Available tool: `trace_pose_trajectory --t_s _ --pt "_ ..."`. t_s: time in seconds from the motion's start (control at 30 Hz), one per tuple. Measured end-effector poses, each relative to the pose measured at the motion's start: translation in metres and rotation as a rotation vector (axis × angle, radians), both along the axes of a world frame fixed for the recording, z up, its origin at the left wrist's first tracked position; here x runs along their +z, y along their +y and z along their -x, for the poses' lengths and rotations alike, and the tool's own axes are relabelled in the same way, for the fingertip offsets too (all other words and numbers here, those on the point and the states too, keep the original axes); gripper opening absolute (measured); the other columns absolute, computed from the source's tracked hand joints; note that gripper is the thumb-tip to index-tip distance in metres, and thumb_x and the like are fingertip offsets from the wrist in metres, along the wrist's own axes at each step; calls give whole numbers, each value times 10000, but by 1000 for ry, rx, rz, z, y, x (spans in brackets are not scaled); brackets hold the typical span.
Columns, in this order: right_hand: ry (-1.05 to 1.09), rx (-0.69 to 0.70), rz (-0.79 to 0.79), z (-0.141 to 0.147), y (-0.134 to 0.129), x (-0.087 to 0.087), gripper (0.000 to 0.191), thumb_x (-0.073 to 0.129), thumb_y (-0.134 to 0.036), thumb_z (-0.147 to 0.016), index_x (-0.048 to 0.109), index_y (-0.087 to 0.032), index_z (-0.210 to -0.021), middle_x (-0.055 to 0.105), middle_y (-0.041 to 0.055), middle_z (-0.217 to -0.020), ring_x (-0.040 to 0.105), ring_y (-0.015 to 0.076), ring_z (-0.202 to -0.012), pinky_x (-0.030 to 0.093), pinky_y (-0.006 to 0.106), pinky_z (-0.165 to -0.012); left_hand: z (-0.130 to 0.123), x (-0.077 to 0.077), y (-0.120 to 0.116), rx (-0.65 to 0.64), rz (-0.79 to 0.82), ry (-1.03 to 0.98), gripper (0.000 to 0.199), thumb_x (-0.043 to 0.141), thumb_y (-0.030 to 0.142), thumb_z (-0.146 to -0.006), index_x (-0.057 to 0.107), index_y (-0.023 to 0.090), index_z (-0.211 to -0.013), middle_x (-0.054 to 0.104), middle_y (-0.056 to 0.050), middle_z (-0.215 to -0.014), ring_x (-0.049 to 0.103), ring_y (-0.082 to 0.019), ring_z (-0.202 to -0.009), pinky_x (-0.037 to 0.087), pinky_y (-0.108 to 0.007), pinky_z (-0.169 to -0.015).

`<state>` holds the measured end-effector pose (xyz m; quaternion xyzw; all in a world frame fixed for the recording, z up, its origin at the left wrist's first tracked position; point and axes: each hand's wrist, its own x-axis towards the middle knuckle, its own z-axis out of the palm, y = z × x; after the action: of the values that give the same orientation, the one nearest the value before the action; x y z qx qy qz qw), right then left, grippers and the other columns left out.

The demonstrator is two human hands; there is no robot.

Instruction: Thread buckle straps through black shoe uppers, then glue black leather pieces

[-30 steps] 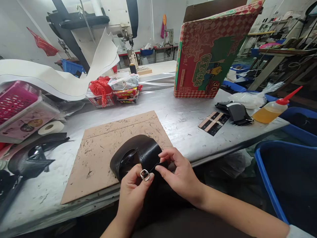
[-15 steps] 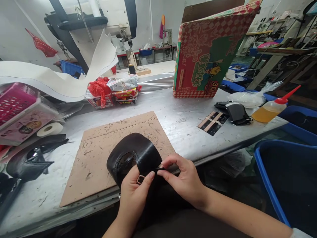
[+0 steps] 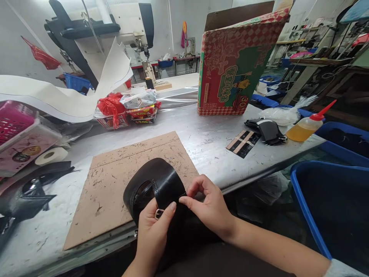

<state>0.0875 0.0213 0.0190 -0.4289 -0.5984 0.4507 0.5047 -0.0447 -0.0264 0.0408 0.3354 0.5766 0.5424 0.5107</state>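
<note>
Two bare hands are working at lower centre: the left hand point(image 3: 152, 225) is gripping a black leather piece point(image 3: 171, 182) near a metal buckle point(image 3: 156, 214), while the right hand's point(image 3: 213, 209) grip is pinching its right edge. Beyond, cardboard point(image 3: 106, 192) is lying on the desk point(image 3: 213, 154). A bottle point(image 3: 301, 132) is resting at right; a red carton point(image 3: 215, 82) is standing at upper right.

Glossy black leather point(image 3: 170, 184) arches near a metal buckle point(image 3: 158, 214).

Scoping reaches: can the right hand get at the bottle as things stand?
Probably, with a stretch: nothing tall blocks the bottle, though the right hand is busy at the held black piece.
</note>
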Motion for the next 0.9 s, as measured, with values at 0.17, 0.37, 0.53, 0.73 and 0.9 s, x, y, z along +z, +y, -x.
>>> trace_pose_trajectory --t_s 0.17,0.37,0.53,0.73,0.9 --pt "93 40 102 1 2 1 211 687 -220 -661 487 -212 -727 546 -42 -639 520 129 -608 432 263 -595 0 2 2 1 10 -73 292 750 325 -643 700 182 -892 708 -37 -733 648 -231 -797 514 -331 -769" --pt "234 240 309 0 6 5 238 740 -323 -630 561 -186 -703 516 -42 -613 474 118 -595 401 256 -587 7 7 7 -69 72 -143 312 760 318 -620 690 193 -898 696 -34 -714 645 -221 -740 517 -324 -728" --pt "320 283 463 -2 9 0 410 800 -419 -548 466 -181 -567 462 -67 -537 388 89 -526 318 224 -519 25 16 15 -280 89 86 250 744 370 -634 661 165 -750 618 -10 -614 540 -138 -551 442 -224 -532" --pt "587 575 601 -2 4 -4 290 780 -355 -638 591 -180 -771 613 -19 -714 566 137 -667 435 275 -695 33 30 9 -366 33 438 256 650 411 -694 611 167 -626 547 -2 -591 468 -138 -567 391 -216 -528" --pt "660 649 652 8 -5 -3 283 751 -322 -681 648 -167 -895 670 39 -802 630 194 -751 469 345 -770 24 33 6 -373 34 338 266 653 366 -670 543 172 -525 469 22 -515 372 -110 -497 328 -204 -470"
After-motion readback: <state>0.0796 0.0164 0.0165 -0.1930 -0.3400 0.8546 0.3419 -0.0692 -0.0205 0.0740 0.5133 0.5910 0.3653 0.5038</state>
